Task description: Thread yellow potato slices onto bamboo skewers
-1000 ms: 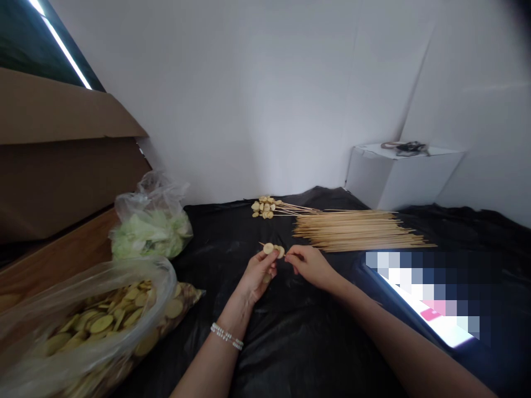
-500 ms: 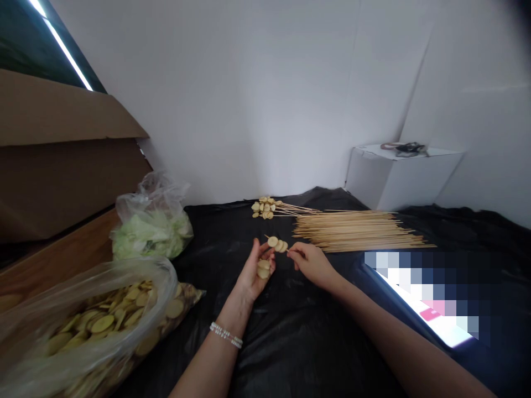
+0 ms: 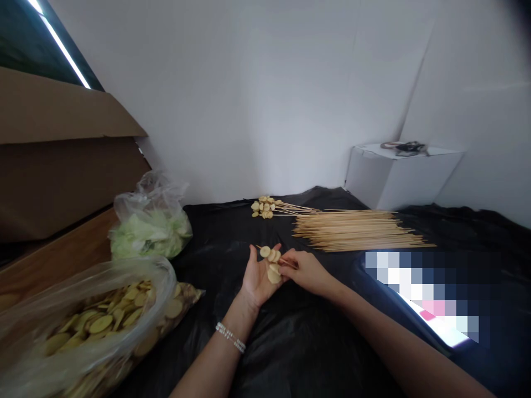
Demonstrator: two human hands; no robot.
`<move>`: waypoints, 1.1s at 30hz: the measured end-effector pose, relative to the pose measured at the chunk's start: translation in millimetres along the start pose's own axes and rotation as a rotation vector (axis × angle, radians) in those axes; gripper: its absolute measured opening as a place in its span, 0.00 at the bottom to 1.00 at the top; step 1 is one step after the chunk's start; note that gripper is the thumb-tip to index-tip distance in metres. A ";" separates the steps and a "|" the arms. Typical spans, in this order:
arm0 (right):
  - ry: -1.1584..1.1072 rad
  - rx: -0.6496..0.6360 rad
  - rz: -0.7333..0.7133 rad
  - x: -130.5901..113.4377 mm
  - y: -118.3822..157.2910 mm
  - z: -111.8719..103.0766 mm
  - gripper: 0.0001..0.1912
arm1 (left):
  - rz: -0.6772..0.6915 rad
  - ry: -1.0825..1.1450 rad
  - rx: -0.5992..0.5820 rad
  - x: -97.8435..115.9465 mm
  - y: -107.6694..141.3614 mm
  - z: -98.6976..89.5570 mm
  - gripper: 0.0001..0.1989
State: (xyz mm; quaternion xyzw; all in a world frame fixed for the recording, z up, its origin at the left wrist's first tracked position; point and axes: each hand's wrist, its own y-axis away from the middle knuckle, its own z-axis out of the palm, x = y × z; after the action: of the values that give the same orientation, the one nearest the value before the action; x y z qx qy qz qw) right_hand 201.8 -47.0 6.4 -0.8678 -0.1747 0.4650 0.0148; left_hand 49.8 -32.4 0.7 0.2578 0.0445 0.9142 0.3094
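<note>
My left hand (image 3: pixel 259 276) is turned palm up, thumb raised, with loose pale potato slices (image 3: pixel 274 273) lying in it. My right hand (image 3: pixel 307 270) pinches a thin wooden skewer (image 3: pixel 287 262), its fingertips touching or very near the slices in the palm. Several potato slices (image 3: pixel 270 254) are threaded on this skewer, above the left palm, and its tip sticks out at upper left. Behind the hands, finished skewers with bunched slices (image 3: pixel 265 207) lie on the black sheet. Right of them is a wide pile of bare skewers (image 3: pixel 357 229).
An open plastic bag of potato slices (image 3: pixel 99 323) stands at lower left, a bag of pale green leafy vegetable (image 3: pixel 151 232) behind it. A cardboard box (image 3: pixel 70 177) is far left. A lit, partly blurred screen (image 3: pixel 423 309) lies right; a white box (image 3: pixel 398 177) stands behind.
The left hand has opened out flatter beneath the skewer. My right hand has come slightly down and left, bringing the skewer over the palm and its fingers to the loose slices.
</note>
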 end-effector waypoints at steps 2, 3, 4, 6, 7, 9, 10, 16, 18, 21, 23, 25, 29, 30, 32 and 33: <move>-0.034 -0.061 0.003 2.2 -0.6 0.8 0.05 | -0.018 0.025 -0.004 0.5 0.2 0.7 0.36; -0.067 -0.084 0.018 3.5 -1.1 1.4 0.06 | -0.026 0.039 -0.008 0.7 0.3 1.0 0.37; -0.107 -0.096 0.039 4.8 -1.6 2.1 0.05 | -0.030 0.045 -0.010 0.8 0.3 1.3 0.37; -0.193 -0.096 0.091 6.5 -2.6 3.6 0.04 | -0.034 0.044 -0.011 0.7 0.5 1.9 0.37; -0.241 -0.094 0.116 6.6 -2.9 4.2 0.04 | -0.035 0.041 -0.009 0.4 0.7 2.0 0.37; -0.344 -0.114 0.156 5.2 -3.0 4.4 0.04 | -0.040 0.031 -0.005 -0.4 1.0 1.9 0.38; -0.393 -0.134 0.170 3.9 -2.8 3.8 0.04 | -0.044 0.025 -0.004 -0.8 1.1 1.6 0.38; -0.566 -0.117 0.231 -3.9 -3.1 -10.9 0.06 | -0.067 0.029 -0.033 0.1 0.3 0.2 0.37; -0.539 -0.054 0.234 -4.9 -3.8 -17.7 0.06 | -0.064 0.013 -0.012 0.1 -0.5 0.9 0.33; -0.487 0.013 0.242 -5.4 -4.6 -23.5 0.05 | -0.018 -0.070 0.091 -3.4 -2.6 1.2 0.16; -0.456 0.022 0.236 -5.3 -5.0 -23.7 0.05 | 0.038 -0.139 0.171 -7.2 -4.3 0.5 0.08; -0.426 0.023 0.214 -5.2 -5.3 -22.3 0.04 | 0.090 -0.175 0.222 -10.2 -5.5 -0.1 0.07; -0.333 0.035 0.136 -4.8 -5.8 -21.4 0.07 | 0.173 -0.160 0.240 -7.3 -6.0 0.5 0.05; -0.282 0.051 0.105 -4.6 -5.8 -22.0 0.08 | 0.194 -0.152 0.252 -4.8 -5.7 0.9 0.05; -0.152 0.103 0.041 -4.2 -5.5 -23.3 0.10 | 0.226 -0.122 0.285 1.1 -4.7 1.3 0.06; -0.087 0.133 0.016 -4.0 -5.2 -23.8 0.11 | 0.233 -0.104 0.292 4.2 -4.0 1.3 0.07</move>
State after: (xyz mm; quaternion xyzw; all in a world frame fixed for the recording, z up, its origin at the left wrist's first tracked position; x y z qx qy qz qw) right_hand 217.6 -40.2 24.1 -0.8451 -0.1371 0.5130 0.0610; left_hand 49.7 -26.8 2.7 0.3504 0.1304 0.9131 0.1627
